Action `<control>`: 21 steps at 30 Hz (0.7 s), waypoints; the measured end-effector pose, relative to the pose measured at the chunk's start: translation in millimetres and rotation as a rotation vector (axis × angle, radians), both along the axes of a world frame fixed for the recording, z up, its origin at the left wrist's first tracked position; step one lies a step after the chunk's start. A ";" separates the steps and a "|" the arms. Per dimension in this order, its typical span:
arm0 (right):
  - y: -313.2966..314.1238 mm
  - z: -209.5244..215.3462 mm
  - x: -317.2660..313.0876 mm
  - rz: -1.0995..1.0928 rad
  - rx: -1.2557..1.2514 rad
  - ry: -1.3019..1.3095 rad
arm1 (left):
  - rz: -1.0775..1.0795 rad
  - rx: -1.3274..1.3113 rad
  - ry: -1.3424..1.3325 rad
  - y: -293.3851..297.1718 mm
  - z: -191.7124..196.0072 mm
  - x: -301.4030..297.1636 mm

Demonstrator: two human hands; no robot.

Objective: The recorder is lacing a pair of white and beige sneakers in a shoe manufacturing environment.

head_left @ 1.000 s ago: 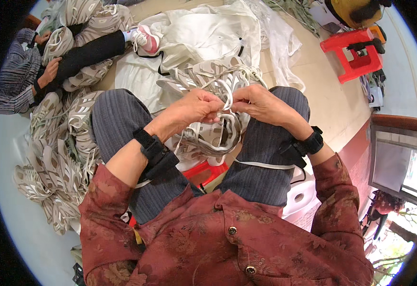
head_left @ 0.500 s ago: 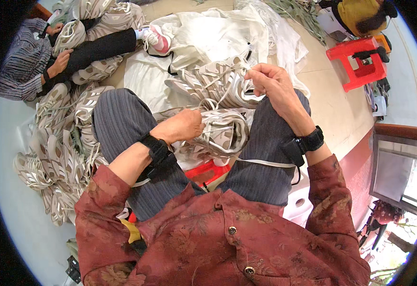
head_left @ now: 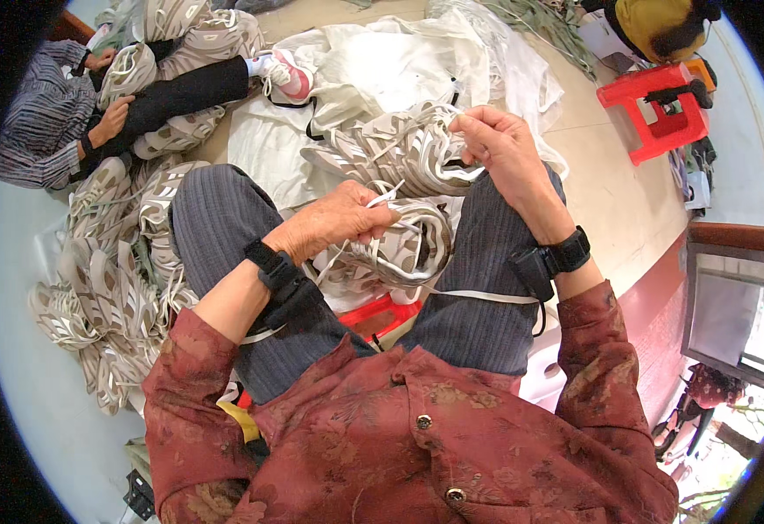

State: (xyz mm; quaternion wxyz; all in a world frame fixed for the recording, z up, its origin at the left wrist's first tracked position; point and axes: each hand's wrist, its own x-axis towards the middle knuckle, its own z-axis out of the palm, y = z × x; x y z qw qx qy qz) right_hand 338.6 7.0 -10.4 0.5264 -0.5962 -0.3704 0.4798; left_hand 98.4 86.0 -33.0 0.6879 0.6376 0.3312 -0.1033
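While gripped by two hands [head_left: 417, 188], one shoe upper [head_left: 404, 249], one lace [head_left: 360, 218].

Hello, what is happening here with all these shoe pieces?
A seated person is lacing a beige-and-white shoe upper that rests on their lap. The left hand holds it steady, while the right hand pulls a white lace upward. More uppers are piled on the floor at their left, and white bags lie in front. Another person sits nearby handling similar pieces. A red stool stands at the right.
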 end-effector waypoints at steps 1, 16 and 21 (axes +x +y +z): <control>-0.1 -1.7 3.5 -0.037 0.010 0.060 | -0.008 0.009 -0.009 0.8 0.1 0.5; -15.2 9.7 16.4 -0.162 0.076 0.257 | 0.105 -0.067 -0.085 0.9 -10.4 5.2; -16.9 8.1 17.5 -0.140 0.082 0.247 | 0.201 -0.110 -0.042 9.0 -1.1 8.8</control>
